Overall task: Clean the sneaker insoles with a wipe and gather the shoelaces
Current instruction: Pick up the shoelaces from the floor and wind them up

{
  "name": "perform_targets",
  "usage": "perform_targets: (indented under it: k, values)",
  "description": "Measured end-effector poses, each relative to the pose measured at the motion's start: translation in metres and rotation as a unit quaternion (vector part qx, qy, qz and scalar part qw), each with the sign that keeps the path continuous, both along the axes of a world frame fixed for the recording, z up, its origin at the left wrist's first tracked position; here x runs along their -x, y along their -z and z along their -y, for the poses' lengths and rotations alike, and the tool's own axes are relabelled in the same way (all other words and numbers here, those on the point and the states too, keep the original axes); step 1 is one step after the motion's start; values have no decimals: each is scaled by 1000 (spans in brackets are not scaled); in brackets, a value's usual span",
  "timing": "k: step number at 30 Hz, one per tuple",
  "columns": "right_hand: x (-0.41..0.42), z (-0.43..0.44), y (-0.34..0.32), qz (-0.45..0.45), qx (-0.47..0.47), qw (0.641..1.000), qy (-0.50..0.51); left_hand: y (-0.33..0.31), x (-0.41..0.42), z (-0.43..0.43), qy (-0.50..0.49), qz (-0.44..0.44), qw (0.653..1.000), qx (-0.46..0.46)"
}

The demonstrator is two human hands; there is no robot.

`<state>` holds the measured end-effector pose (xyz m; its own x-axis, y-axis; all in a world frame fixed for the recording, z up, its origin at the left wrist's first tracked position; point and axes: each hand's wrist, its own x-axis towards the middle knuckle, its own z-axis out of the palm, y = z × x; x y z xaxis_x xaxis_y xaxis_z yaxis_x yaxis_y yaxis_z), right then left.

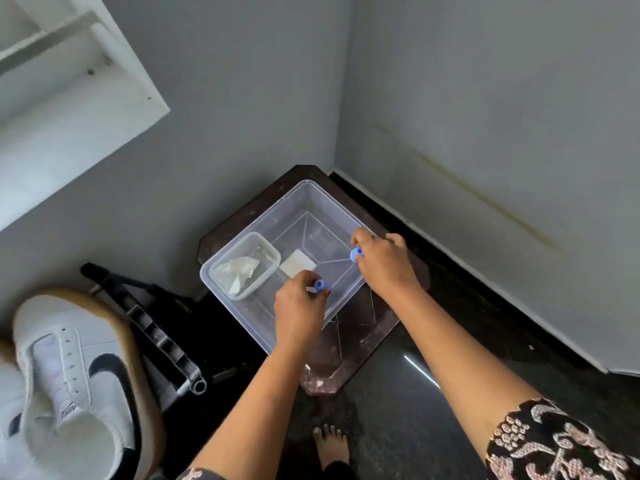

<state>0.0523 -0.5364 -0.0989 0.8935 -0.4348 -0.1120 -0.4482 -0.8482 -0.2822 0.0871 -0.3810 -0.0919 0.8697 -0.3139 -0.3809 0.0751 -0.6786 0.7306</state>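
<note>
A large clear plastic box (pixel 308 194) stands on a dark wooden stool in the corner. Inside it sits a smaller clear container (pixel 273 252) holding a crumpled white wipe (pixel 239 268), beside a flat white piece (pixel 298 265). My left hand (pixel 299 311) is closed on a small blue knob (pixel 320 285) at the box's near rim. My right hand (pixel 384 263) is closed on a second blue knob (pixel 356 255) at the right rim. A white sneaker (pixel 65 386) with a black swoosh lies at the lower left, without laces in its eyelets.
The dark stool (pixel 349 362) stands on a dark glossy floor between two grey walls. A black folded metal frame (pixel 159 334) leans on the floor to the left. A white cabinet (pixel 62 84) hangs at the upper left. My bare foot (pixel 330 445) is below.
</note>
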Motion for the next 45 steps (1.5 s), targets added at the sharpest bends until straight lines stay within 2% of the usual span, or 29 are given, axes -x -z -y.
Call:
perform_targets:
  k: [5, 11, 26, 30, 32, 37, 45]
  values:
    - [4, -1, 1, 27, 0, 1000, 0, 6, -3, 15, 10, 23, 1000, -7]
    - [19, -5, 4, 90, -5, 994, 56, 13, -4, 26, 33, 40, 998, -22]
    - [28, -7, 9, 110, -35, 987, 115, 16, -3, 48, 99, 76, 990, -60]
    - [26, -18, 4, 137, -28, 983, 122, 8, 0, 42, 83, 74, 993, -31]
    - [25, -27, -2, 163, -26, 979, 116, 0, 4, 34, 70, 94, 993, -28]
    - [24, -61, -12, 227, -40, 966, 114, -18, 28, -11, 33, 210, 976, -39]
    - [39, -160, -13, 264, -23, 961, 76, -13, 76, -119, -21, 221, 974, -31]
